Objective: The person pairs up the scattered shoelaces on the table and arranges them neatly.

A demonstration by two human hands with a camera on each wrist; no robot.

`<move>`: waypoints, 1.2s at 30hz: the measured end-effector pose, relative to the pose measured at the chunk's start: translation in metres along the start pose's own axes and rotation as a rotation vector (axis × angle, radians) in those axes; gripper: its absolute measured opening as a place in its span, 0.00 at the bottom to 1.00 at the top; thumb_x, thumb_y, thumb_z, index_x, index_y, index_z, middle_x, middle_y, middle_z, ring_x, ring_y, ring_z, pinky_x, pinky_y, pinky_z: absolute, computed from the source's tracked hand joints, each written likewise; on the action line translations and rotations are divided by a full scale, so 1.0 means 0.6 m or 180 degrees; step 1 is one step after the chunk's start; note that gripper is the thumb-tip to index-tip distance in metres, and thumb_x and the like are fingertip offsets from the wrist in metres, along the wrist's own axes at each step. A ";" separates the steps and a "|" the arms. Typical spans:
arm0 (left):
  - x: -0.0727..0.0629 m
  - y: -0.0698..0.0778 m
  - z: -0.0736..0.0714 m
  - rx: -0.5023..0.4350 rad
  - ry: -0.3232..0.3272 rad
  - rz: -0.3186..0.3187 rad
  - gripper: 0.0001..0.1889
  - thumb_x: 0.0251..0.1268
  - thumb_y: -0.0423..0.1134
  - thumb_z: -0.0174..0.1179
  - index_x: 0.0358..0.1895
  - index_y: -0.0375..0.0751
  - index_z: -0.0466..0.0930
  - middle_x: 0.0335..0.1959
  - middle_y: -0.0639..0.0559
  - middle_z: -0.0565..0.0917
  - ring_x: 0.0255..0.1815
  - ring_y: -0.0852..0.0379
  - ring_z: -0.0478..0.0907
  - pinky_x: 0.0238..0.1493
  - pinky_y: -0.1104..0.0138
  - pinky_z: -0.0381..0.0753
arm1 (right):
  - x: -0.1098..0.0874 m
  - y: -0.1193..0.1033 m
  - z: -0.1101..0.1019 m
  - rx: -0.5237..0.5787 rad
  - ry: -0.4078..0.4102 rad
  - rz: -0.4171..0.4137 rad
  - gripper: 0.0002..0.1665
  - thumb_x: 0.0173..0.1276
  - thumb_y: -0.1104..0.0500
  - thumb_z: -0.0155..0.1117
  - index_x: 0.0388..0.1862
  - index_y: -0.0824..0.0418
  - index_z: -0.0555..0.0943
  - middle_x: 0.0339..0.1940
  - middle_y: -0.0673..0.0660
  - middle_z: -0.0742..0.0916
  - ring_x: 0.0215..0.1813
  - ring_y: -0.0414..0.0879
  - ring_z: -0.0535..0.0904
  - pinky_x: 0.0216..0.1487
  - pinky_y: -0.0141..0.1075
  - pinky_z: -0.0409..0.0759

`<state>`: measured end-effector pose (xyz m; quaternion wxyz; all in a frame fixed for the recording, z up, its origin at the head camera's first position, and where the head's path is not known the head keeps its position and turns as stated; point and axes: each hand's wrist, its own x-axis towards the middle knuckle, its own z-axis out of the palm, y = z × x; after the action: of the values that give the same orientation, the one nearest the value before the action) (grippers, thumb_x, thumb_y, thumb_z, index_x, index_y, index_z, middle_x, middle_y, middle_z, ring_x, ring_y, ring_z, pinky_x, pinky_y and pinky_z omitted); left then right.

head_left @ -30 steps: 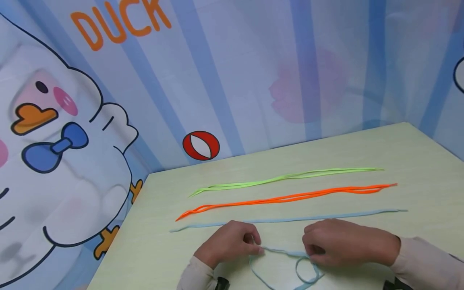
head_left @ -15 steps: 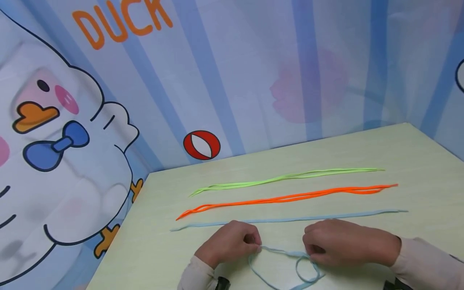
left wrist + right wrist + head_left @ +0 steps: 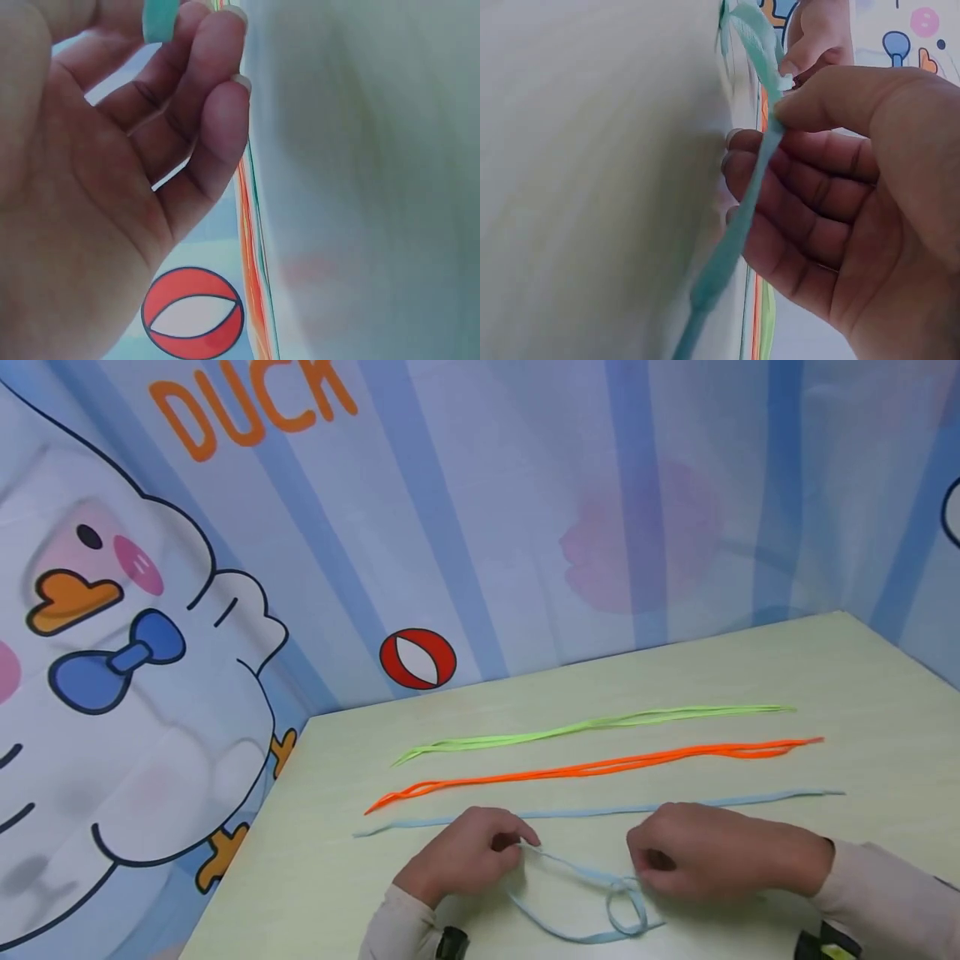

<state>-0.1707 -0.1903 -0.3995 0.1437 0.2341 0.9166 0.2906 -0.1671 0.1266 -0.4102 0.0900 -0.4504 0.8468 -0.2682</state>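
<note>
A light blue flat shoelace lies in a loose loop between the hands, with a small curl at its right side. My left hand pinches one part of it between thumb and index finger, raised a little over the table; in the left wrist view a short bit of lace shows at the top. Across from it, my right hand pinches the same lace near the curl. In the right wrist view the lace passes between thumb and index finger and hangs down past the curled other fingers.
Beyond the hands a second light blue lace lies stretched across the pale table. Farther back run a doubled orange lace and a doubled lime green lace. A printed duck curtain stands behind the table.
My left hand has risen slightly and moved a little left, drawing its part of the lace up. The small curl has shifted slightly left, while my right hand has stayed nearly in place.
</note>
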 end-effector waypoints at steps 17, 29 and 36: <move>-0.009 -0.024 -0.024 -0.0410 0.0497 -0.0249 0.09 0.71 0.47 0.62 0.38 0.49 0.88 0.28 0.58 0.83 0.33 0.57 0.77 0.37 0.64 0.77 | 0.008 0.009 -0.013 0.0286 0.0157 -0.0017 0.17 0.65 0.66 0.62 0.29 0.41 0.76 0.24 0.35 0.76 0.30 0.33 0.73 0.33 0.30 0.74; -0.015 -0.033 -0.026 -0.0515 0.0579 -0.0126 0.11 0.74 0.34 0.53 0.50 0.44 0.85 0.29 0.56 0.83 0.32 0.56 0.80 0.38 0.64 0.79 | 0.009 0.018 -0.015 0.0307 0.0197 -0.0087 0.16 0.65 0.68 0.63 0.38 0.44 0.86 0.34 0.36 0.83 0.36 0.32 0.76 0.41 0.33 0.79; -0.026 -0.045 -0.045 -0.0581 0.0815 -0.0248 0.09 0.74 0.44 0.58 0.45 0.47 0.85 0.30 0.55 0.84 0.35 0.54 0.81 0.40 0.62 0.78 | 0.007 0.022 -0.013 0.0212 0.0282 -0.0158 0.19 0.63 0.70 0.60 0.33 0.43 0.83 0.32 0.35 0.82 0.35 0.32 0.76 0.40 0.33 0.78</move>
<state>-0.1778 -0.2304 -0.3926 0.0575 0.1454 0.9056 0.3943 -0.1821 0.1322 -0.4104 0.0606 -0.4556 0.8292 -0.3181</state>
